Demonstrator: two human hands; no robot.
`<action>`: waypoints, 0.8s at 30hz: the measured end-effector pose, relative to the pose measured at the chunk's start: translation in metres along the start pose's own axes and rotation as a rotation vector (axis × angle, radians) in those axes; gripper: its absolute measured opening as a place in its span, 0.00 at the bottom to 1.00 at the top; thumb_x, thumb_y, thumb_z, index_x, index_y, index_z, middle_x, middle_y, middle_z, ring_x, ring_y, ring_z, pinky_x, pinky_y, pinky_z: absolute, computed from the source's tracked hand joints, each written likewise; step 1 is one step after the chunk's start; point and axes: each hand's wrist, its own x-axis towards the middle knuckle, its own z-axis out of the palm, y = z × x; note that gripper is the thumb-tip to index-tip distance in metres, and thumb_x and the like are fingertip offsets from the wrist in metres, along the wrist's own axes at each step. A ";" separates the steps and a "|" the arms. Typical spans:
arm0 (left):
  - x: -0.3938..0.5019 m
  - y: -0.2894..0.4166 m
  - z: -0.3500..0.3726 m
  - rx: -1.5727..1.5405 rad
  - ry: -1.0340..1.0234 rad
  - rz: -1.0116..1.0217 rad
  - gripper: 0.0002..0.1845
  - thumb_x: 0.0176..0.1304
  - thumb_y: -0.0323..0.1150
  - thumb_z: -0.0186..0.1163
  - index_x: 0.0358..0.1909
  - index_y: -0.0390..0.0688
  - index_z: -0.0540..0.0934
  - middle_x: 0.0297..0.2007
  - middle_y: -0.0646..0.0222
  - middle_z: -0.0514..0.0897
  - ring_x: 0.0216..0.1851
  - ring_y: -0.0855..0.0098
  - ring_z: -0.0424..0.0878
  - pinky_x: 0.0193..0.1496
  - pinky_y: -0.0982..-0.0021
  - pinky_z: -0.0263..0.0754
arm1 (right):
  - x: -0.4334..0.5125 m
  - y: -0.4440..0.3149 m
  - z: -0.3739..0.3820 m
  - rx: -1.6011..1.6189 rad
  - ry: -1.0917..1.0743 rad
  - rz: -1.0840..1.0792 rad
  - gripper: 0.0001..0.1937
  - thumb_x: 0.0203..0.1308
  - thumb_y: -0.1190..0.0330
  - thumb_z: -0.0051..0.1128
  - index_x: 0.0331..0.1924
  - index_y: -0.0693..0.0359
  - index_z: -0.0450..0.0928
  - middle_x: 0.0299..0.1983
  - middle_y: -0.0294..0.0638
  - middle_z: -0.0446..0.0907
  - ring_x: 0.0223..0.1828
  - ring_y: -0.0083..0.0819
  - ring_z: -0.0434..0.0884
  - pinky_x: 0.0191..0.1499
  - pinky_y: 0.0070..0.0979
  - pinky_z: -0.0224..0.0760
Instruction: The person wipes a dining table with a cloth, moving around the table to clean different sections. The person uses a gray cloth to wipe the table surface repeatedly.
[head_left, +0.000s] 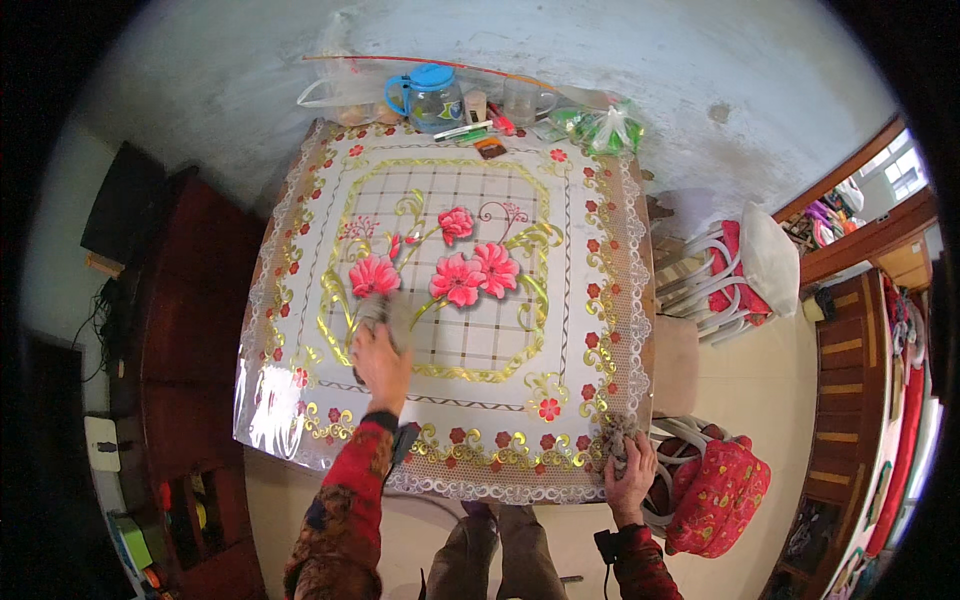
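Observation:
Before me stands a table under a floral plastic tablecloth with pink flowers, gold scrolls and a lace-patterned border. My left hand is over the left-centre of the cloth, just below a printed pink flower. It is closed around a grey object that is blurred by motion; I cannot tell exactly what it is. At the table's near right corner, my right hand grips a crumpled grey rag against the tablecloth. Both forearms wear red patterned sleeves with dark bands at the wrists.
Along the wall edge stand a blue-lidded pitcher, a clear mug, a marker and a green-filled plastic bag. Stacked stools and a red patterned cushion are at the right. A dark wooden cabinet stands left.

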 end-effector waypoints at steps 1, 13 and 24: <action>0.015 0.007 0.003 0.068 0.080 -0.162 0.32 0.41 0.44 0.73 0.51 0.45 0.79 0.53 0.49 0.76 0.54 0.47 0.74 0.51 0.46 0.70 | 0.000 0.000 -0.001 -0.004 0.001 0.001 0.30 0.46 0.72 0.68 0.58 0.61 0.73 0.63 0.52 0.71 0.66 0.55 0.69 0.70 0.53 0.58; -0.044 0.102 -0.012 -0.292 -0.169 0.822 0.22 0.47 0.38 0.68 0.46 0.48 0.80 0.59 0.55 0.73 0.56 0.52 0.75 0.55 0.51 0.69 | 0.006 -0.002 -0.007 0.033 -0.038 -0.005 0.30 0.47 0.69 0.70 0.58 0.61 0.73 0.62 0.52 0.72 0.65 0.53 0.70 0.70 0.54 0.58; -0.079 0.208 -0.028 -0.446 -0.441 0.991 0.15 0.50 0.34 0.63 0.42 0.49 0.83 0.57 0.57 0.75 0.60 0.53 0.73 0.61 0.48 0.66 | 0.002 0.005 -0.004 0.067 -0.044 -0.004 0.30 0.45 0.68 0.72 0.56 0.59 0.74 0.61 0.52 0.72 0.65 0.53 0.71 0.70 0.54 0.57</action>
